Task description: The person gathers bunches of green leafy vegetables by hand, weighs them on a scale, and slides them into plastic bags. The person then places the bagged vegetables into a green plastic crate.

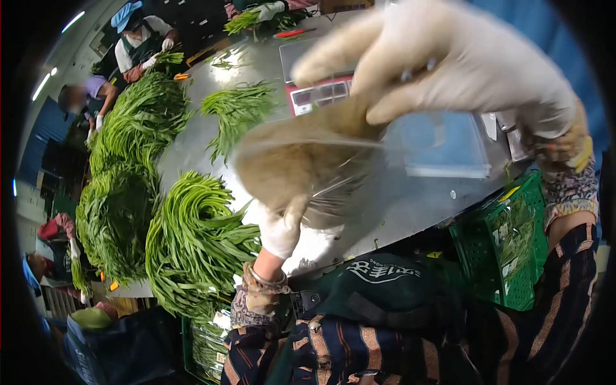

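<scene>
Rising above the metal counter, a see-through bag is spread between two gloved hands. Its lower edge is held by the left hand in a narrow grip, thumb laid over the film. The right hand is blurred at the upper edge, thumb and fingers partly apart; whether film is pinched there cannot be told. From its creases and shine, the bag is judged light, limp and slippery, best taken by its rim with separate layers held apart; it could be creased or torn by a hard pull. Whether anything is contained cannot be told. Beside it, loose greens are heaped. Beyond, a red-edged panel is marked too finely to be read. On the dark green apron, white characters are printed above smaller Latin letters, apparently ending in "NONG". In the green crate, pale labels are carried by packed greens, their wording illegible.
</scene>
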The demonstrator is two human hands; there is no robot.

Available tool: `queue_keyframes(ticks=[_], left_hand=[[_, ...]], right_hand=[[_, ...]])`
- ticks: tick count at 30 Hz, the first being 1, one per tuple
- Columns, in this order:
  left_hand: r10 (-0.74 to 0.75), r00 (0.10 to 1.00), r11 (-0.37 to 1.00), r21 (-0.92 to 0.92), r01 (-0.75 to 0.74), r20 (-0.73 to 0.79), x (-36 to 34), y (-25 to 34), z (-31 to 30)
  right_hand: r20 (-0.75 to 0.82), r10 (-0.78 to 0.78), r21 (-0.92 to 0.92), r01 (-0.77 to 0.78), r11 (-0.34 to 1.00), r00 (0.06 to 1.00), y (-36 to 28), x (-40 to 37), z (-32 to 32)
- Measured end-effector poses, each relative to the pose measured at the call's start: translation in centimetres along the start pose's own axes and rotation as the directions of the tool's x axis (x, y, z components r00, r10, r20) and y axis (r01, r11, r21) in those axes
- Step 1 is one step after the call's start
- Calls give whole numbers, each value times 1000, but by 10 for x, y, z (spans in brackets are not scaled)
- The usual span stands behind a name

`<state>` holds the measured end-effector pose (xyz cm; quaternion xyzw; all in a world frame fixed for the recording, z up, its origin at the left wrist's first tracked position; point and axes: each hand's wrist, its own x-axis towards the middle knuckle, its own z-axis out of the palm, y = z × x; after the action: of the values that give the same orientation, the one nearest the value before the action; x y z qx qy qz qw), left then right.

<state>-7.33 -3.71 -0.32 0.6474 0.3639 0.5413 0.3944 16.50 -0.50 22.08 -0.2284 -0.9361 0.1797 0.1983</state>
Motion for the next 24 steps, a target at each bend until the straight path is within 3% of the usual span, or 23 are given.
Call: queue_keyframes(ticks=[1,2,3,6,8,10,11,13,15,18,21,22,24], left_hand=[[-82,992,933,-357,44,-92,-5,1,-1],[-163,970,745,-667,-1,-183,-6,8,0],[-9,998,932,-361,-15,-64,1,20,-6],[-243,957,960,-103,260,158,22,29,-9],[-188,977,936,-282,209,100,27,15,-4],[-178,976,935,-289,208,124,31,12,-5],[-174,975,934,-293,207,136,34,13,-5],[-40,993,956,-286,70,109,51,18,3],[-64,997,971,-228,72,42,73,20,14],[-148,989,975,-171,145,-6,110,-5,-1],[-1,1000,963,-271,-5,-22,155,0,-12],[37,999,956,-291,-41,-20,168,-1,-19],[220,975,927,-318,-200,28,174,20,-24]], right_hand=[[38,-11,-60,13,998,999,-11,4,-11],[77,-22,-118,31,992,997,-23,9,-22],[132,79,-101,-66,993,988,-31,11,-29],[268,282,-97,-266,959,921,-48,18,-48],[254,310,-82,-300,951,916,-47,9,-53],[218,365,-51,-363,930,905,-42,-1,-62],[175,394,-33,-394,918,902,-40,-9,-66],[40,450,20,-451,892,892,-33,-27,-79],[-166,494,104,-483,870,854,-23,-50,-96],[-542,507,266,-435,860,670,1,-94,-116],[-827,391,279,-309,909,404,36,-141,-121],[-874,335,234,-301,925,352,50,-153,-112],[-913,211,71,-374,925,348,81,-182,-77]])
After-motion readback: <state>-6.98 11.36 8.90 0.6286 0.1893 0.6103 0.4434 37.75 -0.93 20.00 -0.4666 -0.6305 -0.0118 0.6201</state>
